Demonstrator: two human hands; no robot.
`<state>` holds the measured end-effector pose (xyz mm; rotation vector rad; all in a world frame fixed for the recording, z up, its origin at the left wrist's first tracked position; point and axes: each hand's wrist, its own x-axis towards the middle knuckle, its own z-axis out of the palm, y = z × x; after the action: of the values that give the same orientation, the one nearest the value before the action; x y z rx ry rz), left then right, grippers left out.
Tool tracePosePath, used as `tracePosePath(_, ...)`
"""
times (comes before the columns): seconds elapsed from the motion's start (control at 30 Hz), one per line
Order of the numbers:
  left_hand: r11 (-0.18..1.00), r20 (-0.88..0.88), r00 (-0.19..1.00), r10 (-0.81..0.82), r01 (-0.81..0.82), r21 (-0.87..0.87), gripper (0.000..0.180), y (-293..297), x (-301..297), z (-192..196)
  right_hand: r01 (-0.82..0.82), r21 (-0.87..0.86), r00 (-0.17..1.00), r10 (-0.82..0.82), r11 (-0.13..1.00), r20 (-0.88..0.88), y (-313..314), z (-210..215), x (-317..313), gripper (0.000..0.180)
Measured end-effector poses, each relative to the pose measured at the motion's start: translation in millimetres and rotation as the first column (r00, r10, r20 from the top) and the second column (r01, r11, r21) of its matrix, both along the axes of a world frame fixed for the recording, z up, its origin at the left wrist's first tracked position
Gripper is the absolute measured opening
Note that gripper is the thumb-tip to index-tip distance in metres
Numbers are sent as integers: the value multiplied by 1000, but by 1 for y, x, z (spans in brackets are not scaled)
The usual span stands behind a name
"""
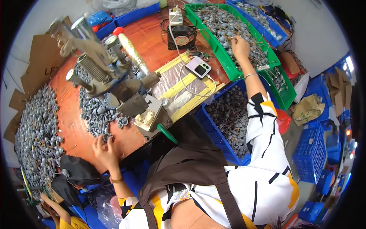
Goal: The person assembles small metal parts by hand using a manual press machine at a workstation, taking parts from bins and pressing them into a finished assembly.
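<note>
One small grey part (106, 137) sat pinched in the left hand's (105, 150) grip above the table (72, 118); farther off, the right hand's (241, 47) grip curled over grey wired pieces (225, 23) in a green tray (219, 56), its hold impossible to tell

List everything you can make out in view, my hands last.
Table: one, red-brown, centre-left
Press: one, grey metal, on the table
Small parts: too many to count, mostly grey, heaped at left and in containers
Large tray: one, green, upper right
Smaller tray: one, green, beside the large tray's lower end
Bin: one, blue, below the large tray
Fan: one, black, top centre
Handheld device: one, pale, below the fan
Co-worker: one, yellow sleeve, lower left
Left hand: one, bare, fingertips at a small grey part
Right hand: one, bare, among the large tray's parts
</note>
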<state>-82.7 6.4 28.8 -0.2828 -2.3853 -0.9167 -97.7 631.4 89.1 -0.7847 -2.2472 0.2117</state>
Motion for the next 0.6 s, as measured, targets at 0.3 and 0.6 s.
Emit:
tracePosePath(0.3,985,32,990,-140,142,-96,29,29,2,-14,-114,-32,973,118,993,201,46,49,-1,22)
tracePosePath(0.6,997,18,998,-68,68,-31,25,30,5,-15,-453,-396,701,45,799,-712,45,227,10,32)
